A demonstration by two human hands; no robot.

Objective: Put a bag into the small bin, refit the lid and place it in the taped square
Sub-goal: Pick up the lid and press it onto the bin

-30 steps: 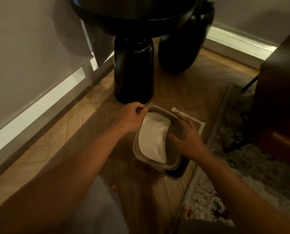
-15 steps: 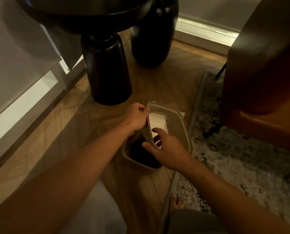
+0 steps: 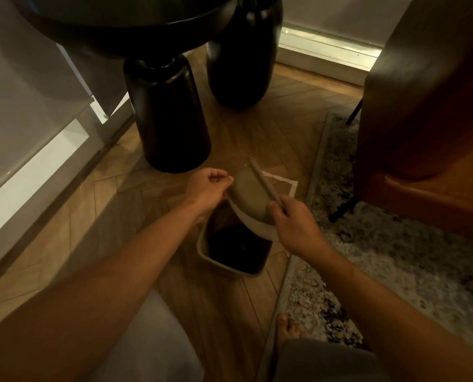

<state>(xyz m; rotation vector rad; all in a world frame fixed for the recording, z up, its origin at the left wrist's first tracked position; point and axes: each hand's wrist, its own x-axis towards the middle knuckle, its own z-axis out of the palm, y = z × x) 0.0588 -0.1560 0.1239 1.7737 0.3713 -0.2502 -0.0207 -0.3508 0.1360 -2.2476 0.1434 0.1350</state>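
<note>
The small taupe bin (image 3: 218, 264) stands on the wood floor with its mouth uncovered and dark inside. Above its far side I hold the taupe lid (image 3: 250, 193) tilted up on edge, its white inner flap (image 3: 258, 227) hanging at the bottom. My left hand (image 3: 206, 188) pinches the lid's left edge. My right hand (image 3: 294, 226) grips its right rim. White tape of the square (image 3: 286, 183) shows on the floor just behind the lid. No bag is visible.
A black pedestal table base (image 3: 169, 117) and a black vase (image 3: 241, 53) stand beyond the bin. A patterned rug (image 3: 367, 244) and an orange-brown armchair (image 3: 428, 111) lie right. Wall and skirting run along the left. My bare foot (image 3: 286, 328) rests below.
The lid sat on the bin a second ago; both hands have since lifted it off and tipped it upright, uncovering the bin's dark inside. The view has shifted toward the armchair.
</note>
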